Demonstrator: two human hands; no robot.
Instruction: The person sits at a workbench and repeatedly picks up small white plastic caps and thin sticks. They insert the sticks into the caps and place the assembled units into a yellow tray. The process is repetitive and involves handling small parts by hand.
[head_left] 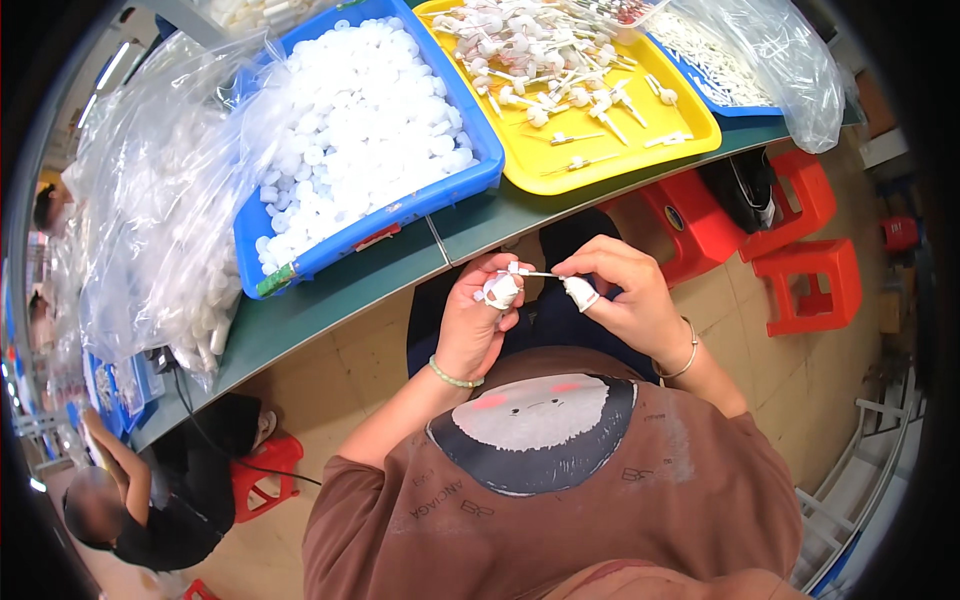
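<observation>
White and slim: one small stemmed part [540,274], carried in the air just off the table's [340,292] near edge, below the seam in its top.

Left hand [472,318]: mine, beaded bracelet at the wrist; fingers closed about the part's bulkier white end. A further white piece shows at my fingertips; wrap or component, I cannot tell.

Right hand [632,290]: mine, metal bangle; thumb and forefinger pinch the far end of the stem. White cover [580,293] on one digit.

Blue tray [440,203]: left of the table's seam, along the near edge; heaped with small white caps [360,130].

Yellow tray [535,160]: right of the seam; stemmed pieces [530,45] piled towards its far edge, a few strewn near its front.

Second blue tray [740,110]: towards the table's right end; short white sticks [700,55].

Clear plastic bags: one [150,190] at the table's left end, one [790,60] at its right.
</observation>
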